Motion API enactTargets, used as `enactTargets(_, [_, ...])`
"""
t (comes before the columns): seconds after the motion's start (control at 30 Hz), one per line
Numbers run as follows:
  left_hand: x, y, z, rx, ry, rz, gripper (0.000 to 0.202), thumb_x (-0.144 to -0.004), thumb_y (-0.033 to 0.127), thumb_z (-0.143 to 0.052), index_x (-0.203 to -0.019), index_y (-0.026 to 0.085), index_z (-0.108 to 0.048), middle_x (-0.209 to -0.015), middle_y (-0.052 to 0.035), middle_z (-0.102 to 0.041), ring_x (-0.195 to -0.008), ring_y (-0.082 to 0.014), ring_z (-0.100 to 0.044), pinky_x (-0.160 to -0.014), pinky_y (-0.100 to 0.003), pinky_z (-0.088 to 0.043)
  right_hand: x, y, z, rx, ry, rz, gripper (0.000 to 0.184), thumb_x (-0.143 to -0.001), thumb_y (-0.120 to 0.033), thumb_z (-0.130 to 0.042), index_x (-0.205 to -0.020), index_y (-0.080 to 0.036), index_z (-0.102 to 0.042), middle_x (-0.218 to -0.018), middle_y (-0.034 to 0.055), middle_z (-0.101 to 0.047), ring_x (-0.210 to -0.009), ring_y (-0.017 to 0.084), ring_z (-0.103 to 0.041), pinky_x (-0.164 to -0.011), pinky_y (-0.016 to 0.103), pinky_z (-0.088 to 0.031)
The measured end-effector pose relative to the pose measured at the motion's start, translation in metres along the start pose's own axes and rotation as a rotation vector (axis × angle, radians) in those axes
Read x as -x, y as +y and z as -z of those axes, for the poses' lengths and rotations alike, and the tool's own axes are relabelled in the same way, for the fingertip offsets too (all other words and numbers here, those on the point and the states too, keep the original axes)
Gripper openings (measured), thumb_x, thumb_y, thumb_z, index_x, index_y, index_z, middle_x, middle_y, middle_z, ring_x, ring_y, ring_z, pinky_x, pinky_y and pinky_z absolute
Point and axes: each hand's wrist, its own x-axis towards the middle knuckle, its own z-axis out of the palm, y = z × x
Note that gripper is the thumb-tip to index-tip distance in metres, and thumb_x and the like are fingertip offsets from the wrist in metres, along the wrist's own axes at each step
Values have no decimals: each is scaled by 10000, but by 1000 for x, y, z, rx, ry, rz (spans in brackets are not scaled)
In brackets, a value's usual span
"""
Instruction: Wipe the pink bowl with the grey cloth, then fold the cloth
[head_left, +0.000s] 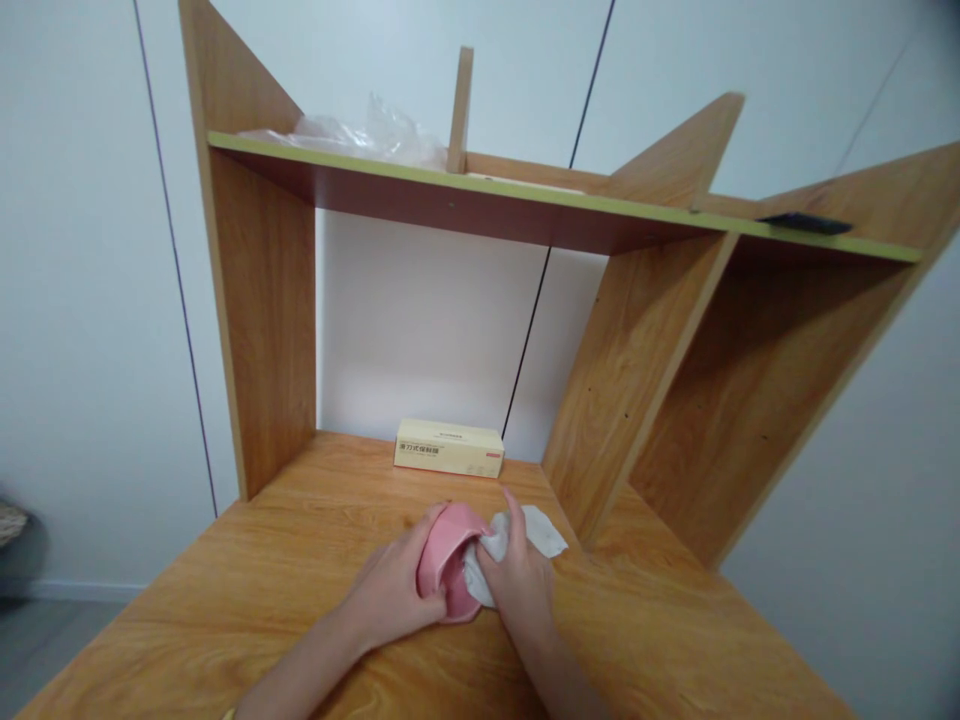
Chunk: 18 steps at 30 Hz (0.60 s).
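Observation:
A pink bowl [444, 545] with angular, faceted sides is tilted on its side above the desk, its opening turned to the right. My left hand [397, 590] is closed around its left side, the thumb at the lower rim. A white tissue [480, 578] is bunched in my right hand [521, 580] and pressed at the bowl's opening. Part of the tissue spreads out behind my right hand, to its right. My right fingertips are partly hidden by the tissue and the bowl.
A cream-coloured box [448, 448] with printed lettering lies at the back of the wooden desk [247, 580]. Upright panels [266, 320] carry a shelf [450, 200] above. Clear plastic wrap [367, 135] and a dark flat object [806, 222] rest on that shelf.

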Motion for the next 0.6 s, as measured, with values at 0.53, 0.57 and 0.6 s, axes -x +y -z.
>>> enactTargets(0.53, [0, -6, -12, 101, 78, 97, 920, -716, 442, -585, -1400, 164, -36, -1255, -136, -488, -1021, -289, -550, -843, -363, -418, 5, 5, -18, -433, -7, -68, 560, -800, -233, -381, -1337, -121, -265, -909, 90, -652, -784, 199, -629, -642, 258, -460])
enactTargets(0.57, [0, -7, -14, 125, 76, 77, 889, -728, 411, -576, -1398, 165, -47, -1282, -134, -462, -1037, -273, -541, -860, -352, -413, 5, 4, -18, -430, -23, -79, 571, -798, -240, -387, -1340, -116, -255, -878, 85, -655, -760, 201, -631, -624, 259, -459])
enactTargets(0.6, [-1, -7, -14, 142, 79, 65, 857, -737, 380, -563, -1396, 164, -60, -1298, -130, -446, -1053, -260, -532, -877, -344, -406, 5, 3, -17, -408, -44, -90, 584, -795, -247, -395, -1343, -112, -245, -841, 79, -657, -728, 203, -632, -601, 260, -456])
